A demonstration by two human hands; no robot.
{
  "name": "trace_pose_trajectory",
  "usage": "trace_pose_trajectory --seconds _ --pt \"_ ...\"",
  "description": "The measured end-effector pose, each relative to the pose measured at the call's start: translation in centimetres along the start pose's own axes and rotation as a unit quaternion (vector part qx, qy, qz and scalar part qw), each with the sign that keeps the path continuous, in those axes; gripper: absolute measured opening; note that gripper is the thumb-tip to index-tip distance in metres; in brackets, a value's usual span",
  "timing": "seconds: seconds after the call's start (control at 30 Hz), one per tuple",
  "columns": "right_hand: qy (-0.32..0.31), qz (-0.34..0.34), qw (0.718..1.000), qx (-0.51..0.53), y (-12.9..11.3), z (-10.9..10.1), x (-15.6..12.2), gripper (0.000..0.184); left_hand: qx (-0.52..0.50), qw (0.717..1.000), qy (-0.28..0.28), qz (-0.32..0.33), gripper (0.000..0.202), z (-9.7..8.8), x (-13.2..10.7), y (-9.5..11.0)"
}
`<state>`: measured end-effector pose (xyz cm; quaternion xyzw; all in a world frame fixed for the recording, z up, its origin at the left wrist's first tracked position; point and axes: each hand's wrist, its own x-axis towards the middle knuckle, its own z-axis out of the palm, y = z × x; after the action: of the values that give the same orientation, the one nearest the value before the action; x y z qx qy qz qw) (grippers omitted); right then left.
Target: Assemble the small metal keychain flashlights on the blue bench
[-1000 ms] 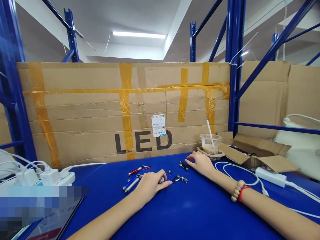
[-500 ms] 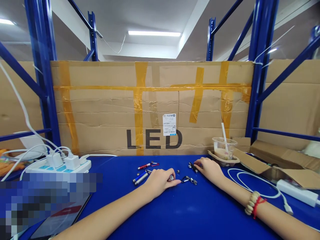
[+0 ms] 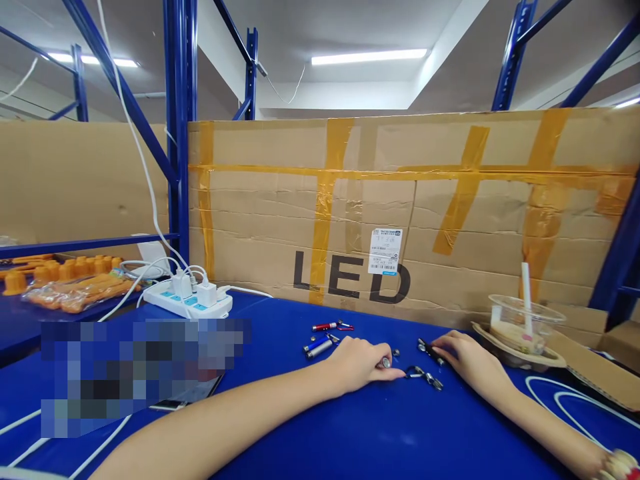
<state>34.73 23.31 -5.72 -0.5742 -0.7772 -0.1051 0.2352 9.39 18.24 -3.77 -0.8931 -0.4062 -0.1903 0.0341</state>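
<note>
Both my hands rest on the blue table [image 3: 350,433]. My left hand [image 3: 357,363] is curled, fingers closed around a small silver cylinder [image 3: 385,363] whose end shows at my fingertips. My right hand [image 3: 467,362] lies beside it, fingers bent onto a small black torch [image 3: 429,348]. Between the hands lie a black clip and small metal parts [image 3: 425,377]. Just left of my left hand lie a red pen torch [image 3: 326,326], a blue one [image 3: 316,343] and a silver one [image 3: 320,349].
A taped cardboard wall marked LED [image 3: 350,220] stands behind. A plastic cup with a straw [image 3: 523,323] sits at the right on a paper tray. A white power strip [image 3: 187,303] with chargers lies left, orange parts [image 3: 65,280] beyond it. White cable [image 3: 565,407] loops at right.
The view has swung to the left, so everything sits further right in the picture. Both hands stay on the same small parts; the right fingers have closed onto the black torch.
</note>
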Motion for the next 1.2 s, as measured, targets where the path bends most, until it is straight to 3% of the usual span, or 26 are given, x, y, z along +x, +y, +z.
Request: trace_pose_trajectory --seconds 0.4,0.6,1.0,1.2 --pt "-0.017 0.029 0.999 0.038 0.3 0.7 0.1 0.030 0.010 1.000 -0.010 0.007 0.034 0.0 0.1 0.0" --pt "-0.028 0.054 0.998 0.020 -0.3 0.2 0.0 0.033 0.020 1.000 -0.004 0.007 0.035 0.1 0.1 0.0" --pt "0.011 0.030 0.997 -0.067 -1.1 -1.2 -0.3 0.029 0.018 1.000 0.004 0.011 0.034 0.4 0.1 -0.2" --pt "0.003 0.061 0.998 -0.028 -1.3 -1.6 -0.2 0.033 0.000 1.000 0.000 0.012 0.030 0.3 0.2 -0.2"
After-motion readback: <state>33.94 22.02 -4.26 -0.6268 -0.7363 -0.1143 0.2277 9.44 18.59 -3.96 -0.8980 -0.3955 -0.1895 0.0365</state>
